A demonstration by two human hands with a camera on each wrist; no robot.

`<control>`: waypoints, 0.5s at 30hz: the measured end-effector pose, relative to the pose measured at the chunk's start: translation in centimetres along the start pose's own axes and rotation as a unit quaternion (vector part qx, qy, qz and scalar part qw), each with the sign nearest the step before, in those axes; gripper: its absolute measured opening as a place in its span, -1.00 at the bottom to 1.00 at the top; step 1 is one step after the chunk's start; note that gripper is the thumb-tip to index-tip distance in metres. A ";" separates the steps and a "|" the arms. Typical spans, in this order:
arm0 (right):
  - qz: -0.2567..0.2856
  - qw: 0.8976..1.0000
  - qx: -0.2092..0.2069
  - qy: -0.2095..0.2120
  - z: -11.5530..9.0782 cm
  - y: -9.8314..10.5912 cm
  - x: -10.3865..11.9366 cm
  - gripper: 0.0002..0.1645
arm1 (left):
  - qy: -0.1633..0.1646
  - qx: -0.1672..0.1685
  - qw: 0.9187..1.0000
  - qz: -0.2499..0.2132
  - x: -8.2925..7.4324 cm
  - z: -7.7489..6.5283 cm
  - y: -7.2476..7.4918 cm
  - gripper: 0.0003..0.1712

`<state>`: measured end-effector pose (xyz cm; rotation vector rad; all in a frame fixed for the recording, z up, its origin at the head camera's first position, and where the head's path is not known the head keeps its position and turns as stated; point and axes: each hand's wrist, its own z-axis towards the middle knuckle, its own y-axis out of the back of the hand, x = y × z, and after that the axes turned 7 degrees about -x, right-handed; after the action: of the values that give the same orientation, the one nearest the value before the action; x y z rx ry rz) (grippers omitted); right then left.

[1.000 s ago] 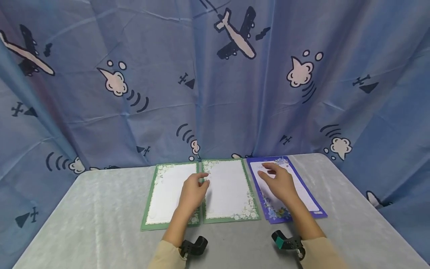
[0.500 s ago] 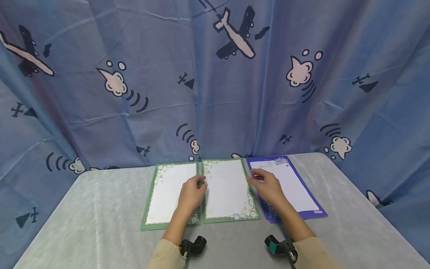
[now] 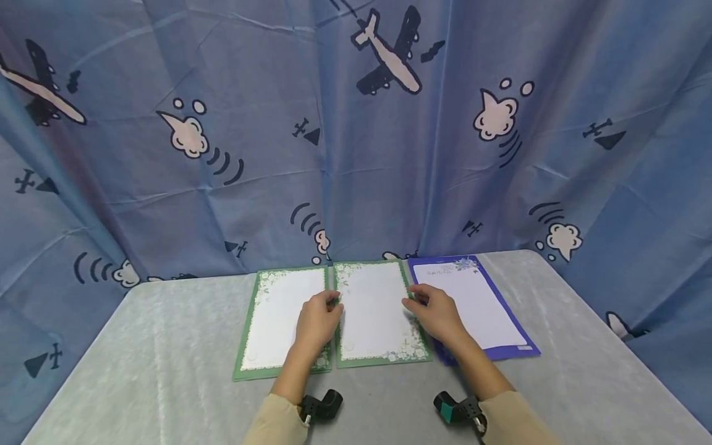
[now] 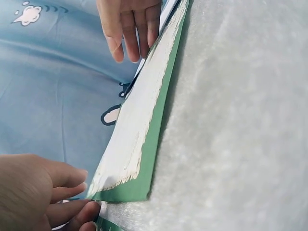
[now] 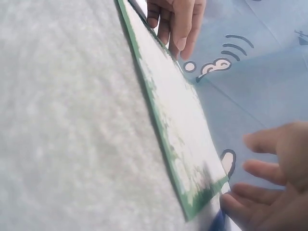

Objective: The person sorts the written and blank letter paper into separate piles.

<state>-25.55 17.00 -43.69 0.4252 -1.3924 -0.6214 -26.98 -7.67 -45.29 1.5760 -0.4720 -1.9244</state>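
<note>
Three stacks of decorated writing paper lie side by side at the table's far edge. The left stack [image 3: 272, 321] and the middle stack [image 3: 371, 315] have green borders with white flowers. On the right, the purple-bordered stack [image 3: 484, 306] carries blue flowers. My left hand [image 3: 318, 320] is at the middle stack's left edge, fingers loosely bent, the lower fingertips right at the green edge in the left wrist view. At the opposite edge my right hand [image 3: 438, 314] has relaxed fingers and thumb apart, its lower fingertips close to the paper [image 5: 178, 115]. Neither hand grips a sheet.
A pale, fuzzy cloth covers the table [image 3: 150, 346]. Behind its far edge hangs a blue curtain [image 3: 267, 154] printed with planes and clouds. Each wrist wears a black camera mount, one on the left [image 3: 322, 406] and one on the right [image 3: 458, 408].
My right hand has moved left from over the purple-bordered stack to the middle stack's right edge. The left hand stays almost in place.
</note>
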 end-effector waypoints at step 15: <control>0.029 0.999 -0.012 -0.021 0.1 -0.2 0.3 -0.57 | 0.008 -0.002 1.000 -0.030 0.0 0.1 -0.1 -0.68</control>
<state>-25.63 16.69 -43.57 0.3535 -1.4316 -0.6028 -27.04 -7.63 -45.30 1.6184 -0.4172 -1.9546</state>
